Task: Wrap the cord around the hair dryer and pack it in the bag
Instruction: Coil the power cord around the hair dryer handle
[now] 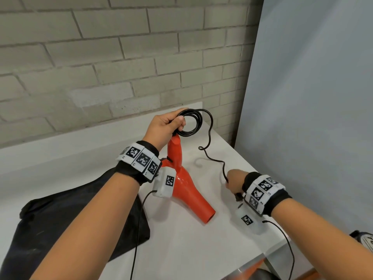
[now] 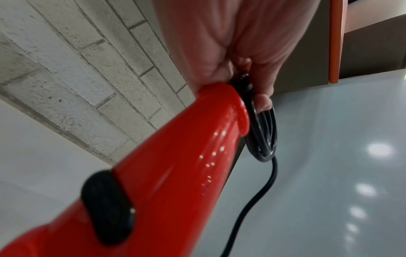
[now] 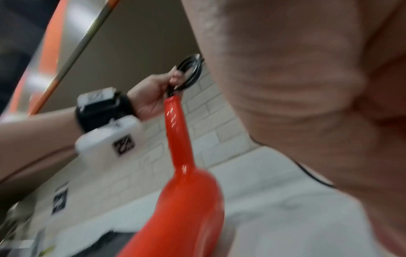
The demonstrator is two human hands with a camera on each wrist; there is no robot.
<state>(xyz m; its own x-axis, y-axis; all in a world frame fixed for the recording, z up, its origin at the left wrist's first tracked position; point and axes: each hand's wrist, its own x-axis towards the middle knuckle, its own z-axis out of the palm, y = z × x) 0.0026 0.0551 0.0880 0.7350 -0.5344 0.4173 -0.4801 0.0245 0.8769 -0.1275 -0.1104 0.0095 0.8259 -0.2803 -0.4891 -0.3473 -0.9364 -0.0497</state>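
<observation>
Though blk cord (image 1: 198, 123) half-coiled, glossy red dryer (image 1: 182, 185)

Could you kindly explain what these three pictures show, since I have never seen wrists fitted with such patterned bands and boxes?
No machine here: a person works with bare hands. Patterned bands and small white cameras sit on both wrists. The big picture comes from a head camera looking down; the other two look along each hand. On the white table lies a black bag. The left hand grips the coiled black cord at the handle end of the red hair dryer; the right hand pinches the loose cord.
</observation>
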